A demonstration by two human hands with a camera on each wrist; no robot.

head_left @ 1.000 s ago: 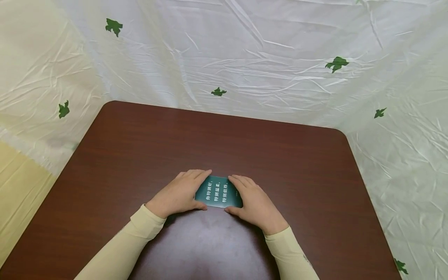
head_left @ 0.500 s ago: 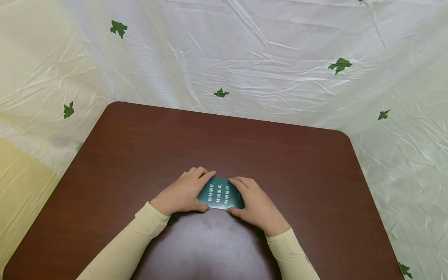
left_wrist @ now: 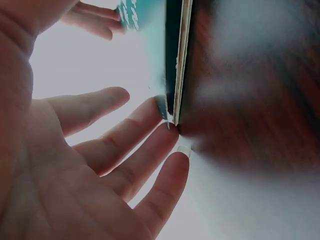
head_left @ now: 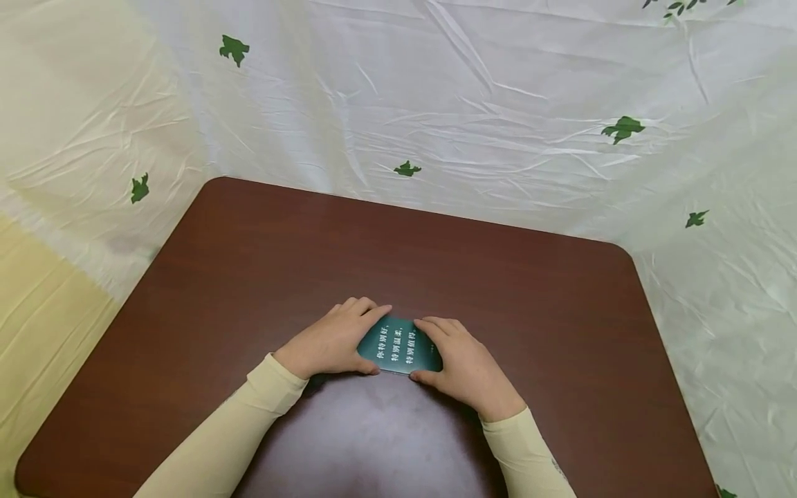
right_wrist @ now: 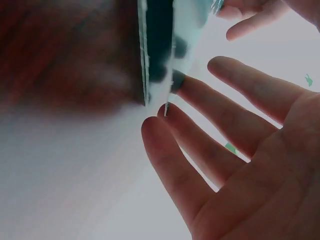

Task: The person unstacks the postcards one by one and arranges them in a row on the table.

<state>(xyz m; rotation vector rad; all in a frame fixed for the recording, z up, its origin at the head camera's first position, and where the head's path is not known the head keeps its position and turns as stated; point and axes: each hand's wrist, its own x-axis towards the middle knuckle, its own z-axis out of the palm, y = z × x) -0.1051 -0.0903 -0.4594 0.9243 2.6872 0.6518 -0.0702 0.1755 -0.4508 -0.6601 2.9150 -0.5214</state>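
Observation:
A small flat green box (head_left: 398,346) with white printed characters lies at the near middle of the table, between both hands. My left hand (head_left: 333,339) holds its left end, with the thumb at the near edge and the index finger at the far edge. My right hand (head_left: 467,363) holds the right end in the same way. From the left wrist view, fingertips (left_wrist: 167,132) touch the end of the box (left_wrist: 172,55), whose dark side has pale layered edges. Likewise, fingertips (right_wrist: 167,110) meet it in the right wrist view. The underside of the box is hidden in the head view.
The reddish-brown table (head_left: 280,242) has rounded far corners. White crinkled cloth (head_left: 486,104) with green leaf-like shapes hangs behind and beside it. Yellow cloth (head_left: 50,297) shows at the left. Pale sleeves (head_left: 230,429) cover both forearms.
The head view has turned slightly, so the table and cloth appear further right. Both hands stay at the ends of the box with little visible movement.

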